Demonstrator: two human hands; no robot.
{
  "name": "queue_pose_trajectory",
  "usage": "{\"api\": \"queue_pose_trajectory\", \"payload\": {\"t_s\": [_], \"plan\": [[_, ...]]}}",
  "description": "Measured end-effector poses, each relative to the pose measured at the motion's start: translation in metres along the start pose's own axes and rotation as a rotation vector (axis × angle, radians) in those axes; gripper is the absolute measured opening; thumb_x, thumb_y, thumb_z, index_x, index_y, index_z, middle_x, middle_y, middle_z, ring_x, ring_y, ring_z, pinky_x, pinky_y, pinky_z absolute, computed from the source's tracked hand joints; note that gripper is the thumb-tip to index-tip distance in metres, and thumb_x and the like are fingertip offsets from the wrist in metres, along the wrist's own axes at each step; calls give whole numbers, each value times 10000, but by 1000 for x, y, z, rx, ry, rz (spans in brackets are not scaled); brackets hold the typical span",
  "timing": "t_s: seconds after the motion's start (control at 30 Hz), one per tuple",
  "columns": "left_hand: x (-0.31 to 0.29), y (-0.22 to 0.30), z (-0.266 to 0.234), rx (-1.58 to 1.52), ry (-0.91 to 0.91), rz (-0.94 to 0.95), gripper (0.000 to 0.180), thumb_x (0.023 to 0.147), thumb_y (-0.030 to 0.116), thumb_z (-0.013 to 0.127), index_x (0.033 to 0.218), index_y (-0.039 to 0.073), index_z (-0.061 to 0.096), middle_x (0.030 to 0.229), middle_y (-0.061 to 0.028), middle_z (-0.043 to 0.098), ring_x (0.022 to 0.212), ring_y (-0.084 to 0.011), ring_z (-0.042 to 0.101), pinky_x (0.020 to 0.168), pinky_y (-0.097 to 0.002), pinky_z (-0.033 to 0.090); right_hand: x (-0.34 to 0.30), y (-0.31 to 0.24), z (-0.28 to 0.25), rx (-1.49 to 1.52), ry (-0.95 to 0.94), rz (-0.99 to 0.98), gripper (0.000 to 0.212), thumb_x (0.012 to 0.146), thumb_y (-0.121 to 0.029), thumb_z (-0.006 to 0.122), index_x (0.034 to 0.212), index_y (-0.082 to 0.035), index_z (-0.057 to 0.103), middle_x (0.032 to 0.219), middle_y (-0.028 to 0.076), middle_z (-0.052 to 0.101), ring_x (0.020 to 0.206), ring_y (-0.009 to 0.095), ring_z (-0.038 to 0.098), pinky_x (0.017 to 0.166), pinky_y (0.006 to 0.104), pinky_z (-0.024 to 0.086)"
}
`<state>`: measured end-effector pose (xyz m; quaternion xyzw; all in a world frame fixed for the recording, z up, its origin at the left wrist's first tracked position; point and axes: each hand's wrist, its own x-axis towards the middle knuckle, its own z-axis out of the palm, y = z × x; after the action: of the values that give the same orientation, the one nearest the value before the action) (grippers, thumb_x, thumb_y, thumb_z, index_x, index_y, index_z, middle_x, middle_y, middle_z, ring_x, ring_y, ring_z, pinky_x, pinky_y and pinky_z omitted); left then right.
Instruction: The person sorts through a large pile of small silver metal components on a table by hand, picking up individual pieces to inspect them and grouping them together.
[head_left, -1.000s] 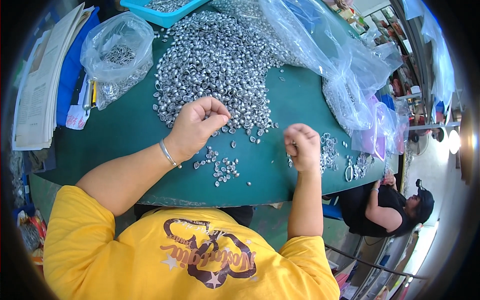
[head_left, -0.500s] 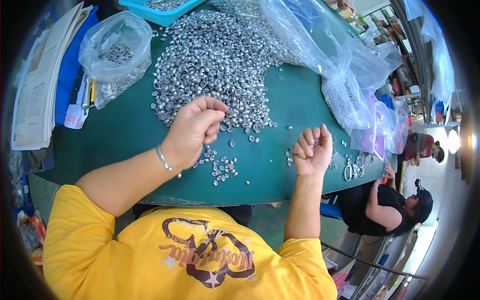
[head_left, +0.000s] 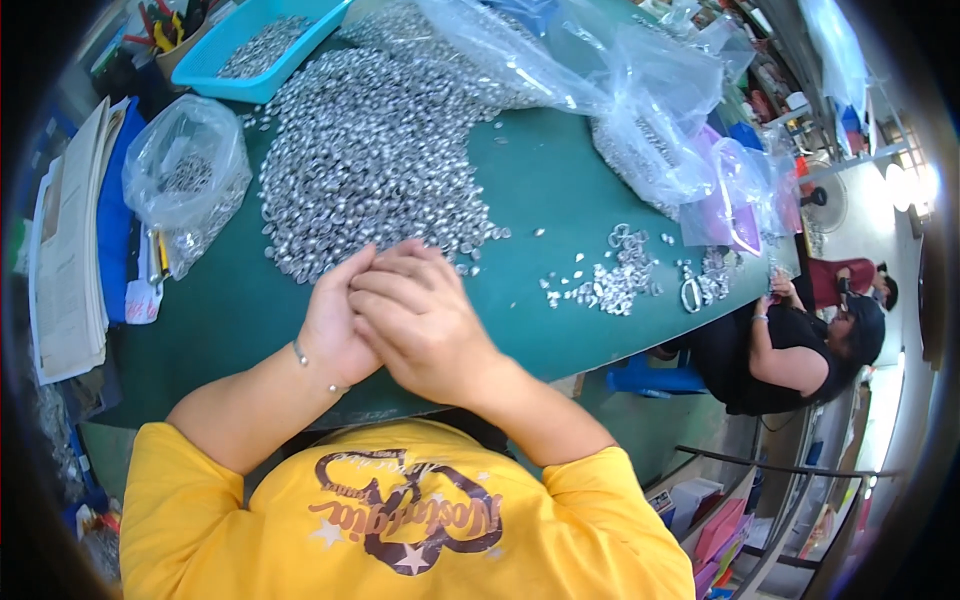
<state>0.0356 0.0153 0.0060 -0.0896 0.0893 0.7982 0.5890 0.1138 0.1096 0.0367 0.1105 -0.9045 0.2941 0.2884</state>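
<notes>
My two hands are clasped together over the near edge of a heap of small silver teardrop-shaped metal pieces [head_left: 365, 150]. My left hand [head_left: 330, 315] is palm inward, with a thin silver bangle [head_left: 300, 352] at its wrist. Its fingers are mostly hidden behind the right hand. Across it lies my right hand [head_left: 425, 325], its fingers pressed together and curled over the left. Whatever lies between the palms cannot be seen. Right of the hands, a smaller scatter of shiny silver pieces [head_left: 615, 285] rests on the green tabletop [head_left: 530, 340].
A turquoise tray [head_left: 215, 85] of metal pieces stands far left, near a clear plastic bag [head_left: 185, 160] and stacked papers [head_left: 75, 250]. Large clear bags [head_left: 650, 130] lie at the far right. A co-worker in black [head_left: 770, 345] sits by the table's right end.
My right hand has moved left from the right side and now covers the left hand. The left hand has come down and nearer. The view has shifted, showing more of the tray.
</notes>
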Motion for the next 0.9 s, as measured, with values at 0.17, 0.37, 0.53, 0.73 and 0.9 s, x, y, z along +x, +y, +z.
{"api": "queue_pose_trajectory", "payload": {"t_s": [0.17, 0.37, 0.53, 0.73, 0.9], "plan": [[-6, 5, -4, -60, 140, -37, 212, 934, 215, 397, 1024, 56, 507, 762, -21, 459, 560, -90, 377, 447, -202, 300, -21, 10, -44, -91, 264, 186, 159, 704, 29, 629, 857, -14, 622, 801, 104, 603, 711, 231, 590, 616, 283, 478], [-9, 22, 23, 257, 75, 180, 220, 930, 171, 414, 1105, 58, 483, 694, 27, 392, 524, -49, 317, 413, -170, 241, -81, 12, -53, 58, -221, 549, 132, 681, -25, 684, 793, -16, 615, 741, 108, 551, 643, 263, 549, 588, 315, 457], [-11, 30, 23, 751, 145, 201, 150, 848, 122, 558, 961, 27, 582, 674, 27, 466, 539, -37, 377, 437, -157, 278, -99, 18, -43, 576, 136, 791, 45, 768, -11, 627, 769, -9, 582, 736, 50, 549, 613, 143, 528, 531, 246, 431], [-7, 16, 7, 2216, -120, 693, 78, 680, 82, 704, 751, 68, 677, 650, -50, 564, 586, -173, 553, 545, -277, 442, -77, 31, -44, 1121, 247, 1084, 91, 860, -47, 500, 904, 7, 559, 738, 63, 560, 572, 84, 485, 466, 186, 361], [-9, 3, -9, 2435, -157, 703, 74, 659, 151, 697, 711, 111, 663, 651, -54, 516, 609, -223, 556, 538, -319, 461, -61, 27, -26, 24, -135, 425, 118, 738, -40, 620, 856, -47, 616, 726, 113, 532, 683, 307, 546, 594, 356, 461]]}}
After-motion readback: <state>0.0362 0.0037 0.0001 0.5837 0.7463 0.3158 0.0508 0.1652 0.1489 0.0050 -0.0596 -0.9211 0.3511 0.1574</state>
